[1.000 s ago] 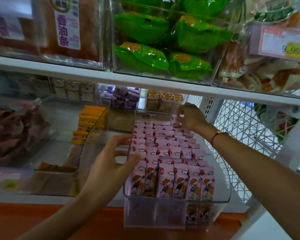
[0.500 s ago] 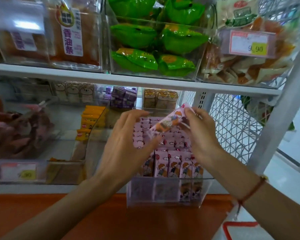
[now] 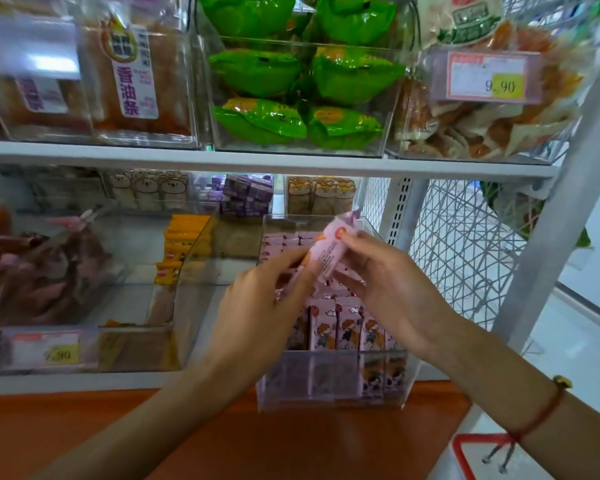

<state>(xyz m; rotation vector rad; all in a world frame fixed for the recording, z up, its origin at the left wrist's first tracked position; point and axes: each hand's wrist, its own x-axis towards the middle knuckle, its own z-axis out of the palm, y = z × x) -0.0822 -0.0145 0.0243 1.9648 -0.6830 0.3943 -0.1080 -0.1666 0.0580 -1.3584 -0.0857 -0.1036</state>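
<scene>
Pinching its lower end, the left grip (image 3: 257, 306) clamps a tilted pink snack packet (image 3: 327, 252); the right grip (image 3: 392, 289) clamps its right side. It hangs just above a clear bin (image 3: 326, 388) of matching packets on a white shelf (image 3: 84, 384), beside wire mesh (image 3: 461, 244).

A small, long, pink plastic-wrapped snack packet (image 3: 328, 254) is held in the air above the clear plastic bin (image 3: 326, 382), over the bin's rear half and clear of its contents. It is tilted, with its crimped upper end pointing up and to the right and its lower end down and to the left. The side facing the camera carries fine print and a round red-orange mark near the top. The left grip (image 3: 257, 306) pinches its lower end and the right grip (image 3: 395, 292) its middle.
</scene>
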